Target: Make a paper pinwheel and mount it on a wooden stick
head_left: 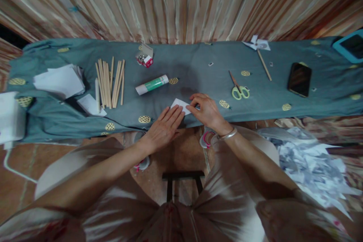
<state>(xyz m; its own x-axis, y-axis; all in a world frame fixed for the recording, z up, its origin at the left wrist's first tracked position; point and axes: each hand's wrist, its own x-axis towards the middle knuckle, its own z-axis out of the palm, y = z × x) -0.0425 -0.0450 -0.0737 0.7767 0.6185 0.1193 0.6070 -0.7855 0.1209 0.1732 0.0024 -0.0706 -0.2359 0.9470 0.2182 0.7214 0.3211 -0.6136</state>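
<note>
A small folded piece of white paper [178,102] lies at the front edge of the cloth-covered table, between my hands. My left hand [165,127] rests flat on its left part, fingers stretched out. At the right corner, the thumb and bent fingers of my right hand [209,110] pinch the paper. A green and white glue stick [153,84] lies just beyond my left hand. To the right are scissors [239,91] with light green handles. Farther back lies a white paper pinwheel [262,44] on a wooden stick [264,65].
Wooden sticks [105,85], a stack of white paper [61,82] and a white device [10,117] with a cable are left. A small open red-and-white box [147,61] stands behind. A phone [300,79] and a blue-framed device [354,47] lie right. Paper scraps [310,166] fill the lower right.
</note>
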